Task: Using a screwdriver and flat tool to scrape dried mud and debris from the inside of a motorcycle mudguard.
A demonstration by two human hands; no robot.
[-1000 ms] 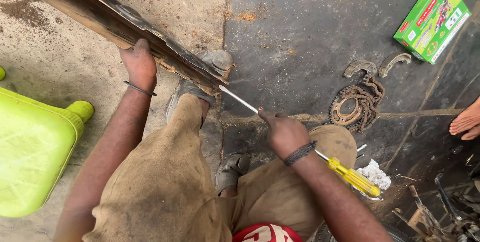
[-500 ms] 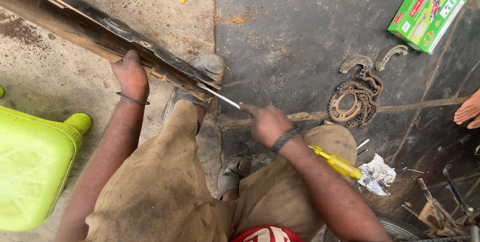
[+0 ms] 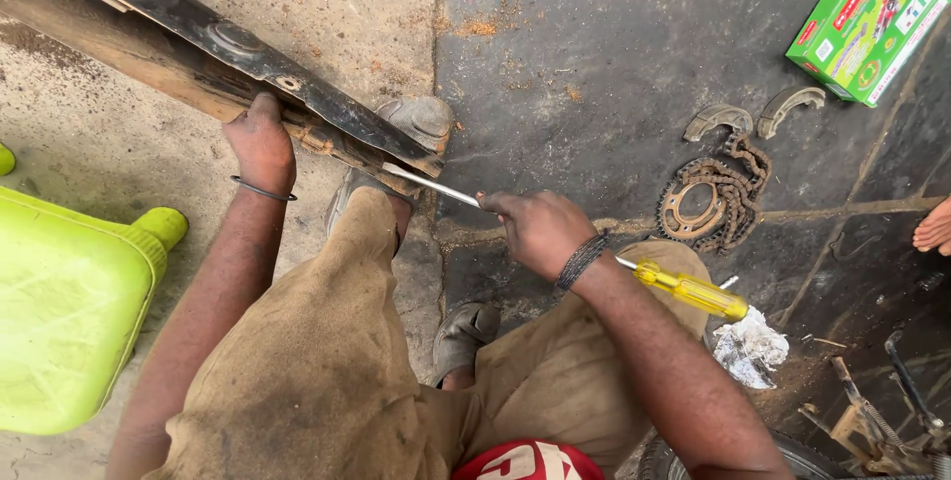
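Metal bar [image 3: 248,59]: long, rusty, lying slantwise on the concrete, its end braced against a shoe [image 3: 421,121].
Left hand [image 3: 260,138]: clamped on the bar, steadying it.
Right hand [image 3: 540,232]: closed around a thin rod [image 3: 431,186], tip at the bar's end.

Stained concrete floor [image 3: 594,34], dark oily patch, daylight

Two brake shoes [image 3: 755,115], one box [image 3: 873,20]
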